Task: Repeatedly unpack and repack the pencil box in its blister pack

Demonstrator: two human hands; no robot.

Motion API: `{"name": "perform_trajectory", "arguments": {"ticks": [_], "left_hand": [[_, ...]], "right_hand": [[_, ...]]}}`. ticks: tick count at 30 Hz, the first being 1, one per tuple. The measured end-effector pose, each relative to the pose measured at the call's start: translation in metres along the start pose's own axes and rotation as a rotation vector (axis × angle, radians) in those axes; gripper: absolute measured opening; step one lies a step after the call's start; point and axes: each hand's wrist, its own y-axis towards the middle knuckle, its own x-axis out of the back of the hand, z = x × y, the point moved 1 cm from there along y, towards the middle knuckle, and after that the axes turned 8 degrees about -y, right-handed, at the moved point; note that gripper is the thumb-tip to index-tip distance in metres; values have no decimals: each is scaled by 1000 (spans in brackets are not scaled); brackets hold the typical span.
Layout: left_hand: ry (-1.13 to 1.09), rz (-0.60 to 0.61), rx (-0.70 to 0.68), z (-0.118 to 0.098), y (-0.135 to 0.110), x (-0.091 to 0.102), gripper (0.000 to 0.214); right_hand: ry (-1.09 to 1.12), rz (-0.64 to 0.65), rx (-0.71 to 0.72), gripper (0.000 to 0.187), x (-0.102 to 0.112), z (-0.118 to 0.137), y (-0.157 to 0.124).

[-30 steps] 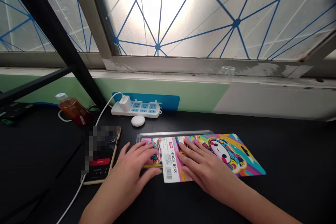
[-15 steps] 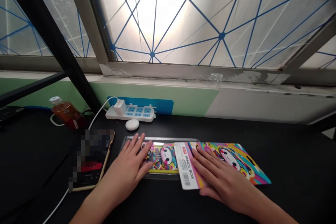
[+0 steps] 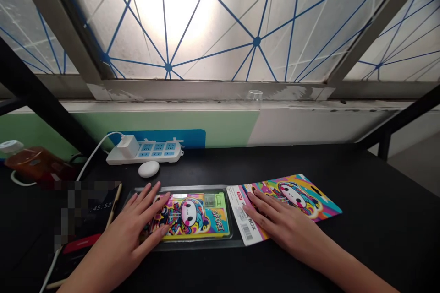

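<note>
A colourful pencil box [image 3: 199,216] lies in a clear plastic shell [image 3: 237,240] on the black table [image 3: 378,229]. My left hand [image 3: 132,226] rests flat on the left end of the box, fingers spread. To the right lies the printed backing card [image 3: 302,197] with a "PENCIL BOX" label and barcode. My right hand [image 3: 285,224] lies flat on the card's left part, fingers stretched out. The card's left edge sits right beside the shell.
A phone [image 3: 87,215] lies left of the box with a white cable running to a charger in a white power strip [image 3: 144,151]. A white oval object [image 3: 149,169] and an orange drink bottle [image 3: 30,162] sit nearby. The table ends at the right.
The backing card has slid right, off the plastic shell, under my right hand, uncovering the whole pencil box. My left hand stays on the box's left end. The view has turned to the right.
</note>
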Motion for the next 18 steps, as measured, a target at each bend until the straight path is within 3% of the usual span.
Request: {"name": "perform_trajectory", "arguments": {"ticks": [10,18], "left_hand": [[29,-34,-24,2,-2,-1,62],[4,-51,-21,2,-3,-4,61]], "right_hand": [[-10,62,-52,52,23,9,5],[-120,64,-84,50,21,13,13]]}}
